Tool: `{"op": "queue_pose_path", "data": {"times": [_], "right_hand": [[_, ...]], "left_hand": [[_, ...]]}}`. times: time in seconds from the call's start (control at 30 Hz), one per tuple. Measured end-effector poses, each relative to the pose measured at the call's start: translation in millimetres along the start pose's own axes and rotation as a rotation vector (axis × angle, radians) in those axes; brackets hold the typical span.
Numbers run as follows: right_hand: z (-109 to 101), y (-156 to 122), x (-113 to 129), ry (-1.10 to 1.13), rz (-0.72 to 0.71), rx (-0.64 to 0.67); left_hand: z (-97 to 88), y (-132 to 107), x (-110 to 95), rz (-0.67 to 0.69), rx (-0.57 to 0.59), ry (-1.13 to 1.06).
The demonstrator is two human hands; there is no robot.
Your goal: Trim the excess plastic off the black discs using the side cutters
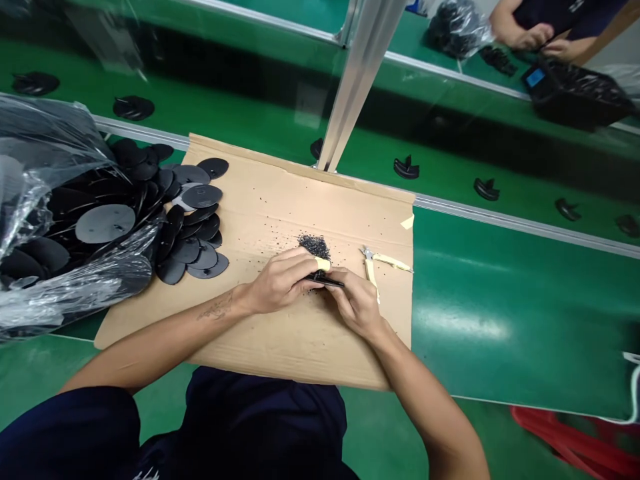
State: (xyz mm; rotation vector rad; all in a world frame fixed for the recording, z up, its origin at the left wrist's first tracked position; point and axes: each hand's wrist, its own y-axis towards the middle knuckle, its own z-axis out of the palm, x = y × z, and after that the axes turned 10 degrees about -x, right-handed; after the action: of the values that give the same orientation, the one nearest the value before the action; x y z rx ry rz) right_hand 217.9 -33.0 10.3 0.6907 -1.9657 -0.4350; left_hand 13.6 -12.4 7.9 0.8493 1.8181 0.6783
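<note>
Both my hands meet over a brown cardboard sheet [280,347] on the green bench. My left hand [283,280] is curled round a thin black disc [327,281], seen edge-on, with a taped fingertip on top. My right hand [356,303] is also closed, pinching the same disc from the right. Just beyond my fingers lies a small heap of black trimmings [315,245]. A pair of cutting pliers [377,263] with pale handles rests on the cardboard beside my right hand.
A pile of black discs [193,230] spills from a clear plastic bag [55,220] at the left. Behind the cardboard runs a green conveyor [450,150] carrying black parts, with an aluminium post [353,87]. Another person's hands [537,37] work at the far right.
</note>
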Motion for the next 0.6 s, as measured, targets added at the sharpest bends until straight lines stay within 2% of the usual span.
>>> {"op": "queue_pose_path", "data": {"times": [0.3, 0.6], "right_hand": [[-1.9, 0.2, -0.5, 0.021, -0.012, 0.056], [-1.8, -1.7, -2.1, -0.001, -0.001, 0.046]], "left_hand": [[-2.0, -1.9, -2.5, 0.057, -0.085, 0.004], [-2.1, 1.1, -1.1, -0.058, -0.046, -0.111]]}}
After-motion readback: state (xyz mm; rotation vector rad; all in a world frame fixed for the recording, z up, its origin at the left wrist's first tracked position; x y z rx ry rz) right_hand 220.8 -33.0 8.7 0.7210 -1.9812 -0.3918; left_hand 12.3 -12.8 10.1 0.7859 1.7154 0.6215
